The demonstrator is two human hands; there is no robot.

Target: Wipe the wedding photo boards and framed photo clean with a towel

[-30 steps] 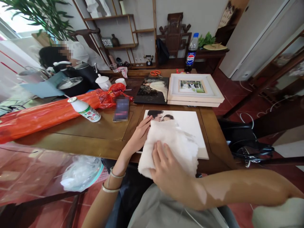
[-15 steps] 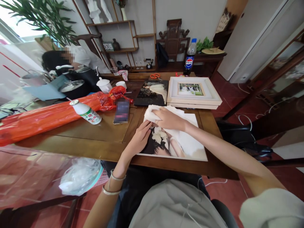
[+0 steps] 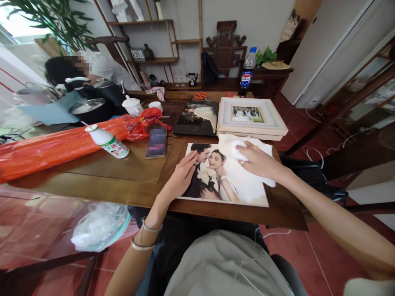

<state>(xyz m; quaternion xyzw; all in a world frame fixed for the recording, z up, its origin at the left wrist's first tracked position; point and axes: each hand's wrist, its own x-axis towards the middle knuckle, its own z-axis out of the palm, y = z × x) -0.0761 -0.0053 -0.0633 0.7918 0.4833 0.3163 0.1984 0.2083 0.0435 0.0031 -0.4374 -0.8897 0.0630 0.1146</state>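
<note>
A large photo print (image 3: pixel 212 181) of a couple lies flat at the table's front edge. My left hand (image 3: pixel 182 174) rests flat on its left side, fingers stretched out over the dark part of the picture. Bunched under the fingers of my right hand (image 3: pixel 256 160) is a white cloth (image 3: pixel 265 150), pressed on the pale upper right of the print. Part of the cloth spreads past the print's right edge. Behind the print lie a dark photo panel (image 3: pixel 197 119) and a white picture frame (image 3: pixel 273 119) with a small photo inside.
On the wooden table (image 3: pixel 135 176), a phone (image 3: pixel 156 142), a white bottle (image 3: pixel 108 142) and a long orange plastic-wrapped bundle (image 3: pixel 61 150) lie to the left. Orange scissors (image 3: pixel 200 95) and a cola bottle (image 3: pixel 247 74) are at the back. A person (image 3: pixel 101 68) is beyond the pots.
My right hand has slid the white cloth rightward, from the print's top left to its upper right. The faces in the picture are uncovered now. My left hand stays about where it was.
</note>
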